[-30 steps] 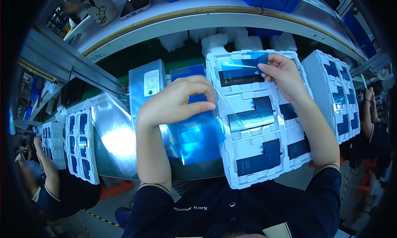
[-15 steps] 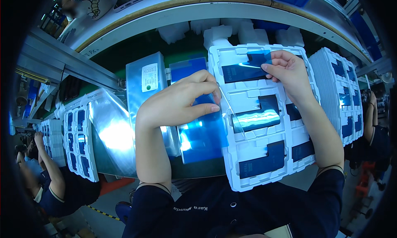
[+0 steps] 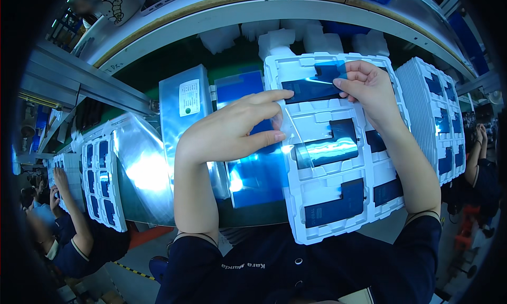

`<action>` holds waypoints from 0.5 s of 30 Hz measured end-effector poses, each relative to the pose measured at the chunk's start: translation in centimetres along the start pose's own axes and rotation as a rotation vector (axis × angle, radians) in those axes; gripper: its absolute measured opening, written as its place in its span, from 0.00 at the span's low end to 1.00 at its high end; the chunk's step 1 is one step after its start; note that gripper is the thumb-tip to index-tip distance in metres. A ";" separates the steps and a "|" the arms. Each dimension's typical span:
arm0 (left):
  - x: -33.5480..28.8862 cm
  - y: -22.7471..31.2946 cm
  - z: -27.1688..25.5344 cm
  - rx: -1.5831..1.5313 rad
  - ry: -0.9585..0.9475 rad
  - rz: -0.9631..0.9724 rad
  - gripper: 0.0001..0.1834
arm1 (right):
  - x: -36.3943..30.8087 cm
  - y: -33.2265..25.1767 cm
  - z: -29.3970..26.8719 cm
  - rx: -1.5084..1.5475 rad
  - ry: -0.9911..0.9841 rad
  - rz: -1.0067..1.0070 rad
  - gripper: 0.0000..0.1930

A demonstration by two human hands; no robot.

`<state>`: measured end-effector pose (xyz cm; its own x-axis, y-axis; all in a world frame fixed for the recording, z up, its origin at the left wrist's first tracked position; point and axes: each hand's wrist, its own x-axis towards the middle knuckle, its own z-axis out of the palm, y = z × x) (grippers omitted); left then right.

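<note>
A white moulded tray [image 3: 322, 174] lies before me, with flat black L-shaped battery-like packs in its pockets. My right hand [image 3: 367, 90] pinches a piece of blue film [image 3: 330, 70] between thumb and fingers over the far-left pack [image 3: 309, 92]. My left hand [image 3: 237, 124] stretches its index finger to that pack's left end. A clear film piece [image 3: 300, 132] hangs from the left hand's bent fingers over the tray's left edge; the exact grip is partly hidden. The middle-left pack [image 3: 327, 145] and near-left pack [image 3: 338, 203] sit in their pockets, the former shining brightly.
Left of the tray lie blue film sheets [image 3: 256, 180] and a clear plastic packet with a label [image 3: 185, 98]. Glossy clear bags [image 3: 140, 167] lie farther left. Stacked filled trays [image 3: 430, 114] stand at the right. A shelf edge [image 3: 264, 13] crosses the far side. Co-workers sit at both sides.
My left index finger has straightened and reached right onto the far-left pack. The clear film has shifted slightly with that hand. My right hand stays nearly still, pinching the blue film.
</note>
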<state>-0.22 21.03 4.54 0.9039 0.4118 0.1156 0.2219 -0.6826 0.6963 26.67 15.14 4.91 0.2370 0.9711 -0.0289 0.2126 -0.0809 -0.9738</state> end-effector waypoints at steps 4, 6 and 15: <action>0.3 0.2 0.1 0.010 0.008 -0.011 0.12 | 0.0 0.2 0.1 -0.013 -0.006 -0.012 0.14; 0.4 0.3 0.1 0.012 0.028 -0.013 0.11 | 0.1 0.5 0.1 -0.050 0.001 -0.040 0.15; -0.1 2.9 -1.6 -0.657 0.317 -0.164 0.10 | -2.6 -1.0 1.6 -0.395 0.060 -0.572 0.31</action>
<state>-0.22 19.99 7.71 0.7072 0.6994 0.1036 -0.0093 -0.1373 0.9905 24.32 13.09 5.64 0.0343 0.8724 0.4875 0.6454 0.3531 -0.6773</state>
